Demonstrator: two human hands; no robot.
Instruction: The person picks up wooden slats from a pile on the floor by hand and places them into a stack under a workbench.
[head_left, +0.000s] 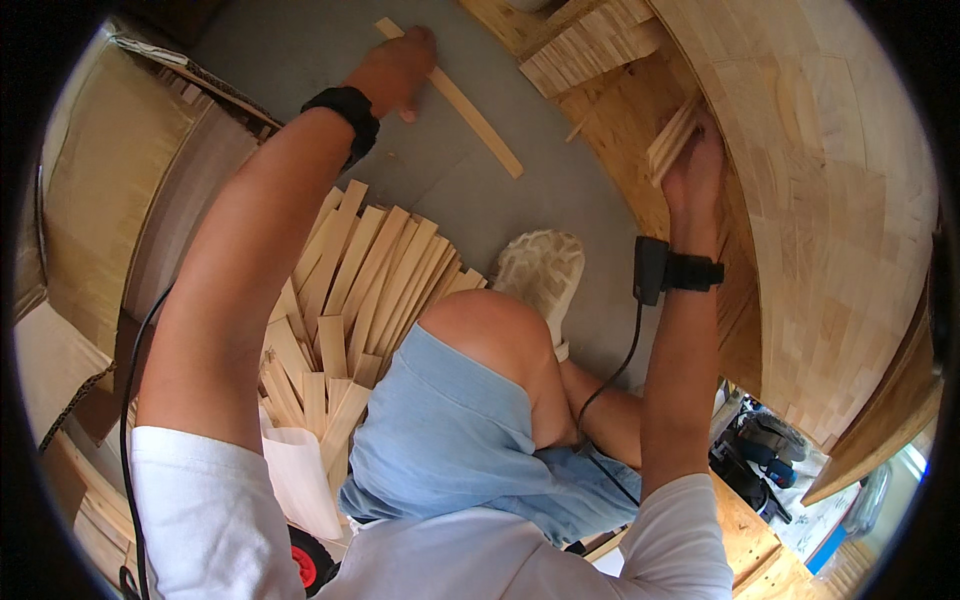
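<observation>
My left hand (397, 71) is at the top left over the grey floor, on the upper part of a long thin wooden strip (480, 127); its fingers are blurred, and whether they grip the strip is hard to tell. My right hand (694, 169), at the upper right beside the curved edge of a wooden panel, is closed on a small bundle of wooden strips (673, 142). A large fanned pile of wooden strips (382, 262) lies on the floor left of my bent knee.
Cardboard boxes (97, 187) stand at the left. A row of stacked wooden pieces (589, 45) sits on a plywood board (622, 112) at the top right. The large panel of joined wood blocks (817, 187) fills the right side. Power tools (761, 450) lie at the lower right.
</observation>
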